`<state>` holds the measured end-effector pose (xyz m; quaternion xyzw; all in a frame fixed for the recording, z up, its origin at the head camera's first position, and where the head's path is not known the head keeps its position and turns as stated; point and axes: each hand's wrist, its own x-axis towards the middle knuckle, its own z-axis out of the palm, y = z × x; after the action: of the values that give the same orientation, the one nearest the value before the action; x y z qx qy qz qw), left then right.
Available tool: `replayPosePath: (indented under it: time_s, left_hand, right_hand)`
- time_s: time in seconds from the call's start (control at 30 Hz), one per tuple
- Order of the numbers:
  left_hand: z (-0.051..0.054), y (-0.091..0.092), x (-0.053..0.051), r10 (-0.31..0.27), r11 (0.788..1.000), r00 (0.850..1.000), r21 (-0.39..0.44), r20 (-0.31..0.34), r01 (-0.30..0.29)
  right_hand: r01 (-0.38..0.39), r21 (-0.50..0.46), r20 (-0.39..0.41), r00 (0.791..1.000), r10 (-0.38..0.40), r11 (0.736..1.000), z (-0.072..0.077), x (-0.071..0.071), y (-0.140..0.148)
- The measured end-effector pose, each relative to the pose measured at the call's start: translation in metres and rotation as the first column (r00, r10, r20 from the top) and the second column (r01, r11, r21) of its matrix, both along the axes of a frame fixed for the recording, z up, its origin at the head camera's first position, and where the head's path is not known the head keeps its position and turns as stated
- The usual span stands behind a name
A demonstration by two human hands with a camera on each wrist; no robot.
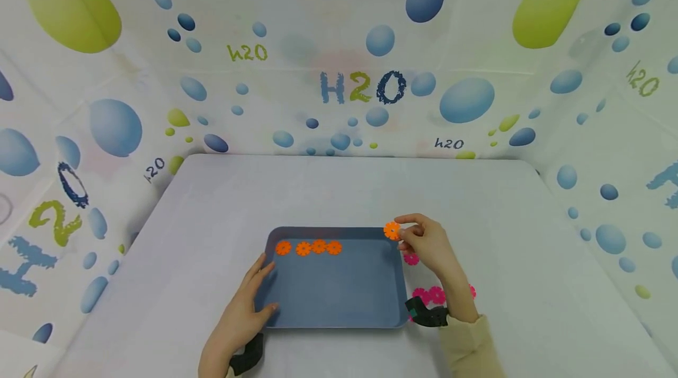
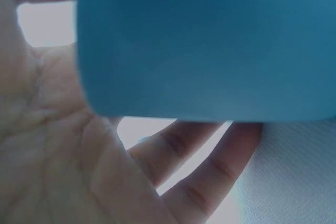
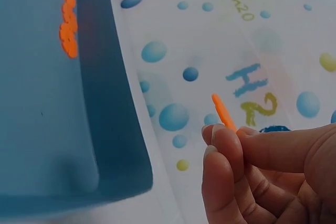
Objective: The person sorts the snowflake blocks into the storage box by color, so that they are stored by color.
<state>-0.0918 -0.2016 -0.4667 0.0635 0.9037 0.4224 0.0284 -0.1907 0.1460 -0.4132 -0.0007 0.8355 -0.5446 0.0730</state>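
A person pinches an orange disc point(image 1: 391, 231) between thumb and fingers at the far right corner of a blue-grey tray point(image 1: 339, 292). The right hand point(image 1: 428, 245) is drawn in to that small grip, taking the disc near its edge, likely so that most of the flat face stays uncovered. The left hand point(image 1: 241, 308), its fingers spread, rests at the tray's left side with the thumb reaching over the rim, apparently to steady the tray; no disc shows in it, and how firmly it presses cannot be told. Four orange discs point(image 1: 319, 246) lie inside the tray along its far wall, toward the left, the leftmost slightly apart from a closer trio; the wall seems to serve as a guide for a straight row. Pink discs point(image 1: 436, 294) lie on the white table point(image 1: 344, 189) just right of the tray, partly hidden by the right arm, perhaps placed there to separate the colours.
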Motion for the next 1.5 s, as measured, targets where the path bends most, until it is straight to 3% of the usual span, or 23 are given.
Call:
replayPosePath:
  time_s: [0.63, 1.07, 1.5]
  left_hand:
    - [-0.001, -0.001, -0.001, -0.003, 1.000, 1.000, -0.022, -0.015, 0.003]
    - [-0.001, 0.000, 0.000, -0.002, 1.000, 1.000, -0.020, -0.017, 0.002]
    - [0.003, 0.002, 0.000, -0.001, 1.000, 1.000, -0.008, -0.018, 0.001]
  right_hand:
    - [0.056, 0.041, -0.013, 0.998, -0.055, 0.998, -0.011, -0.003, -0.043]
    - [0.015, 0.089, -0.062, 0.998, -0.010, 0.996, -0.017, -0.001, -0.059]
    - [-0.036, 0.179, -0.077, 0.996, 0.050, 0.983, -0.035, -0.005, -0.074]
